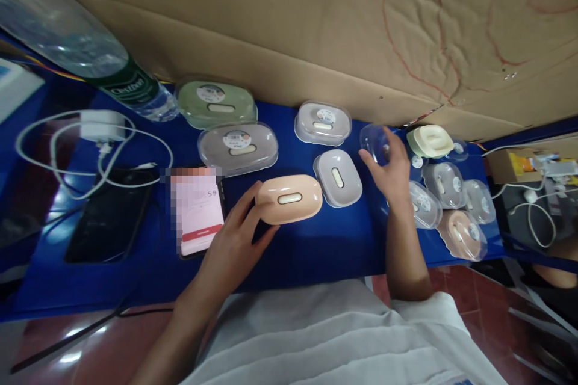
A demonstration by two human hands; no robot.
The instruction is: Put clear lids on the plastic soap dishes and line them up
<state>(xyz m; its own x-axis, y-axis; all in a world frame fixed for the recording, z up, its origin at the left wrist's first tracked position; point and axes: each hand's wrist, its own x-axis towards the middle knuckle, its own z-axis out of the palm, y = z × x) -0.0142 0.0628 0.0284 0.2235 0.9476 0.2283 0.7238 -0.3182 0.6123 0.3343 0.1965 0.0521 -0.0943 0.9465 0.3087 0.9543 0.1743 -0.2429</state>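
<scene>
My left hand [237, 225] grips the left end of a peach oval box [295, 209], which has a small pale oblong inset on top and no clear cover over it. My right hand [392, 168] has thumb and fingers around a clear plastic cover [374, 137] at the back of the table. Between the hands, a grey-lilac oval box [347, 187] lies uncovered. Behind it, another grey box [311, 121] sits under a labelled clear cover. Left of that are a covered grey box [214, 153] and a covered green box [194, 103].
A large water bottle [135, 87] leans at the back left. A lit phone [201, 239], a dark phone [108, 216] and a white charger with cable [102, 126] lie left. Several more boxes, including a cream one [431, 139], crowd the right. Cardboard [271, 24] stands behind the blue table.
</scene>
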